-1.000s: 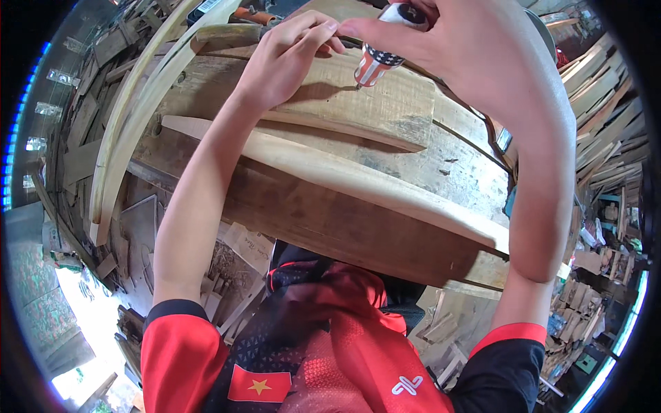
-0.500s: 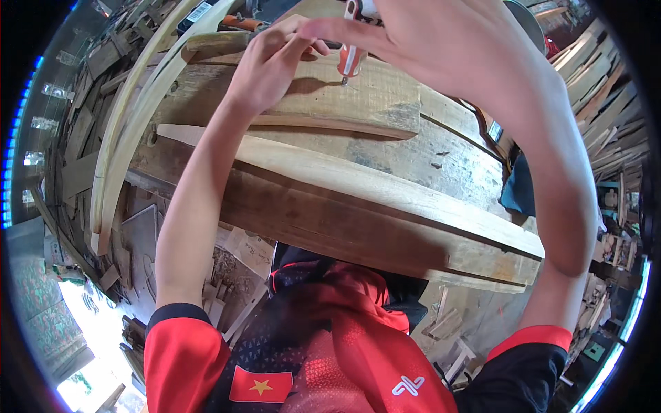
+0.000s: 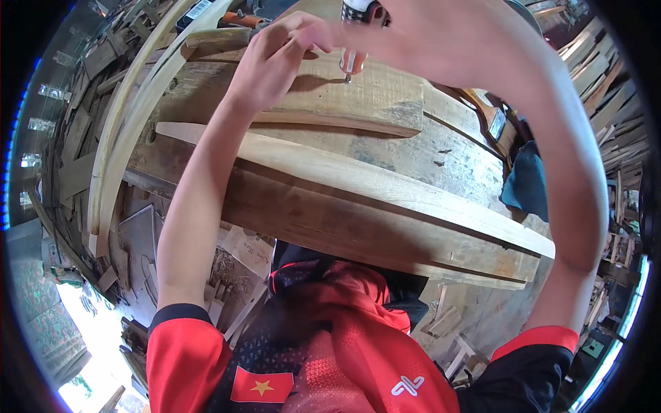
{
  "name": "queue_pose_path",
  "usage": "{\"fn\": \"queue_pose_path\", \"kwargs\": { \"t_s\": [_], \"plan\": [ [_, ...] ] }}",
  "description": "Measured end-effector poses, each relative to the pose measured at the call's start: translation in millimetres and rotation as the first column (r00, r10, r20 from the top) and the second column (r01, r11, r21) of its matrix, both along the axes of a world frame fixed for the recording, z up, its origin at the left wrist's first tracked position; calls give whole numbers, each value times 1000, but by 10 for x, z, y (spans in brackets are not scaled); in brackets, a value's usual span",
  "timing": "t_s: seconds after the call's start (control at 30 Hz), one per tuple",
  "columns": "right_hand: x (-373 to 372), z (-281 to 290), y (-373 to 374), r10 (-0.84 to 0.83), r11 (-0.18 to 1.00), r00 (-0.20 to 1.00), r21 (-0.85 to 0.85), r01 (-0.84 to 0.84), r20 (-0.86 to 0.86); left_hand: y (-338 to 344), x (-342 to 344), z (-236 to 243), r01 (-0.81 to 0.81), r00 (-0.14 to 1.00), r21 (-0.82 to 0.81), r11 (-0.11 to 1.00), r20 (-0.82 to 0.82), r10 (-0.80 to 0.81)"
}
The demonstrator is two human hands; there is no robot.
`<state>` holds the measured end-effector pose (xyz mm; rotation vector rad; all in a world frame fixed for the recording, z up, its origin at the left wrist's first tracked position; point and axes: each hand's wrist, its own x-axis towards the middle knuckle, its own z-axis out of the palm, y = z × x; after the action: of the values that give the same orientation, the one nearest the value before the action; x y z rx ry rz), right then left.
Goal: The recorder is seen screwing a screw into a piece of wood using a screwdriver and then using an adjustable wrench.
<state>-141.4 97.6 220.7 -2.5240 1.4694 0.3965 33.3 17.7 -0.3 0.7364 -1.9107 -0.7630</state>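
My left hand (image 3: 272, 58) is at the top, over a thick wooden board (image 3: 344, 103), its fingers curled in a pinch. Whatever they hold is too small to make out. From the right, my right hand (image 3: 420, 41) reaches across, fingertips meeting the left hand's fingers; motion blurs them and the frame edge cuts the hand. Partly behind it is a red-and-white tool (image 3: 352, 62) with a small metal tip pointing toward the board. Whether the right hand grips it, I cannot tell. Nearer me, a long pale tapered wooden piece (image 3: 358, 172) lies across the bench.
The worn wooden bench (image 3: 330, 220) spans the middle. Curved pale wooden strips (image 3: 113, 151) arc along the left. A brush (image 3: 492, 118) and a blue cloth (image 3: 525, 182) lie by my right forearm. Stacked timber (image 3: 616, 82) stands at far right; scraps litter the floor.
My right hand has shifted slightly and its fingers are more blurred. More of the brush and of the tool's upper part shows. The left hand has barely moved.
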Motion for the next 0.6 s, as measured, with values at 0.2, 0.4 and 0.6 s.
{"fn": "queue_pose_path", "kwargs": {
  "t_s": [0.2,0.4,0.6],
  "plan": [
    [-106,-229,-154,-2,996,1000,-92,-1,-30,49,-5,18,-81,997,153,985,14,79],
    [71,-14,-65,-69,997,988,-48,63,-139,18,-92,42,-86,996,144,986,46,80],
    [98,-35,-105,-59,998,992,-25,56,-113,16,-61,8,-33,999,158,987,-17,36]
  ]
}}
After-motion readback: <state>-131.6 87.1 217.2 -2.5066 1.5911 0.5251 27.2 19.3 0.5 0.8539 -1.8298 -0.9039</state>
